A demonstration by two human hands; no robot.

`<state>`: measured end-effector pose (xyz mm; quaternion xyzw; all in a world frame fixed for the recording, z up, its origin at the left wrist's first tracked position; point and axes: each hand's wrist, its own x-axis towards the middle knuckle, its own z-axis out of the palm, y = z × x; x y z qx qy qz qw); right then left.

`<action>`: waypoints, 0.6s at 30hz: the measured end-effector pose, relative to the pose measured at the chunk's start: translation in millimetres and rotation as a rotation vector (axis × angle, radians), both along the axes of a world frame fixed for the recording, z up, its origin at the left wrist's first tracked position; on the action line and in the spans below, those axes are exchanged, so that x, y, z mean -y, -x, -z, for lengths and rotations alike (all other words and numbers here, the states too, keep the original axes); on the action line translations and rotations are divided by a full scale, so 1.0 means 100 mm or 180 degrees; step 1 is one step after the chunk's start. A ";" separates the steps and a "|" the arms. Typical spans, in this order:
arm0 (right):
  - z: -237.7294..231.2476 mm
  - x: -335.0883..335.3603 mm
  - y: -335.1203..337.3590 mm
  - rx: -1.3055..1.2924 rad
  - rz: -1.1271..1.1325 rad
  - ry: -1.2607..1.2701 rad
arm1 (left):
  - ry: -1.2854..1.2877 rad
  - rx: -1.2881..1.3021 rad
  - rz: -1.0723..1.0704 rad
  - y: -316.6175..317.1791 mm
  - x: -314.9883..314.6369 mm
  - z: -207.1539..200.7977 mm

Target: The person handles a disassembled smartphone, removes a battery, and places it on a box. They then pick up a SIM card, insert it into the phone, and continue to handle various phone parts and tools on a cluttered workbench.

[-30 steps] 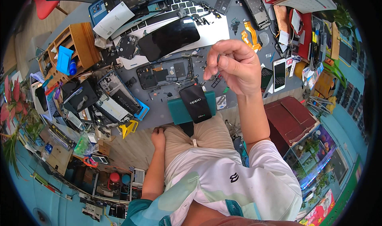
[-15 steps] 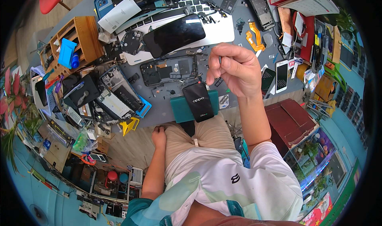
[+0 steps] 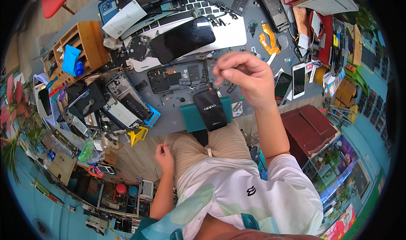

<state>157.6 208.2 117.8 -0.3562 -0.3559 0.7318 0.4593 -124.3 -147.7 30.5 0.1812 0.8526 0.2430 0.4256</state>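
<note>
My right hand point(image 3: 243, 75) is raised over the work table, its thumb and fingertips drawn together in a pinch. Whatever may be between them is too small to make out. Just below and left of the fingertips, a black phone back with pale lettering point(image 3: 209, 109) lies tilted on a teal block point(image 3: 190, 117) at the table's near edge. Behind it rests an opened phone frame point(image 3: 177, 77) with small parts in it. Below the table edge, beside my left thigh, my left hand point(image 3: 163, 156) is curled closed; any content is hidden.
A large black phone screen point(image 3: 182, 39) lies across a silver laptop point(image 3: 230, 33). Stripped phones point(image 3: 129, 102) and a wooden organizer point(image 3: 91, 39) crowd the left. Orange flex cables point(image 3: 268, 39), a white phone point(image 3: 298, 81) and a red folder point(image 3: 327, 41) are on the right.
My right hand has shifted slightly left and down, its fingertips nearer the black phone back. My left hand has lifted a little from beside the thigh and curled more.
</note>
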 end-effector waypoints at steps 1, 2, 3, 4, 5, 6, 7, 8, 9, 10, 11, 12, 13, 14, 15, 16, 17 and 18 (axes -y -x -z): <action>0.00 0.03 0.01 0.0336 -0.0015 -0.0065 | -0.0184 0.0020 0.0161 -0.03 -0.17 -0.21; 0.01 0.05 0.03 0.0663 -0.0041 -0.0133 | -0.0373 0.0031 0.0314 -0.07 -0.38 -0.40; 0.00 0.08 0.06 0.0990 -0.0147 -0.0278 | -0.0576 0.0035 0.0458 -0.12 -0.61 -0.57; -0.03 0.11 0.11 0.1190 -0.0260 -0.0441 | -0.0817 0.0252 0.0429 -0.19 -0.85 -0.72; -0.06 0.13 0.15 0.1383 -0.0368 -0.0596 | -0.1052 0.0464 0.0407 -0.29 -1.14 -0.88; -0.09 0.15 0.20 0.1575 -0.0469 -0.0752 | -0.1287 0.0675 0.0392 -0.37 -1.40 -0.97; -0.08 0.20 0.25 0.1517 -0.0449 -0.0692 | -0.1415 0.1107 0.0251 -0.44 -1.63 -1.00; -0.07 0.24 0.29 0.1494 -0.0492 -0.0733 | -0.1548 0.1531 0.0091 -0.51 -1.82 -1.00; -0.06 0.27 0.31 0.1480 -0.0525 -0.0766 | -0.1611 0.1849 -0.0013 -0.59 -2.03 -1.03; -0.05 0.28 0.33 0.1452 -0.0583 -0.0814 | -0.1686 0.2148 -0.0140 -0.68 -2.23 -1.06; -0.04 0.31 0.34 0.1472 -0.0568 -0.0910 | -0.1755 0.2448 -0.0260 -0.73 -2.35 -1.07; -0.04 0.33 0.35 0.1467 -0.0517 -0.0904 | -0.1776 0.2530 -0.0285 -0.77 -2.39 -1.04; -0.05 0.35 0.35 0.1459 -0.0470 -0.0898 | -0.1797 0.2610 -0.0313 -0.80 -2.43 -1.01; -0.05 0.36 0.36 0.1453 -0.0413 -0.0891 | -0.1815 0.2693 -0.0333 -0.81 -2.45 -0.99; -0.05 0.36 0.36 0.1454 -0.0362 -0.0937 | -0.1727 0.2683 -0.0304 -0.81 -2.46 -0.99; -0.05 0.35 0.35 0.1460 -0.0383 -0.0950 | -0.1649 0.2695 -0.0295 -0.81 -2.48 -0.98; -0.05 0.34 0.35 0.1463 -0.0405 -0.0960 | -0.1568 0.2705 -0.0287 -0.80 -2.49 -0.98; -0.05 0.34 0.35 0.1465 -0.0428 -0.0971 | -0.1488 0.2713 -0.0282 -0.79 -2.50 -0.98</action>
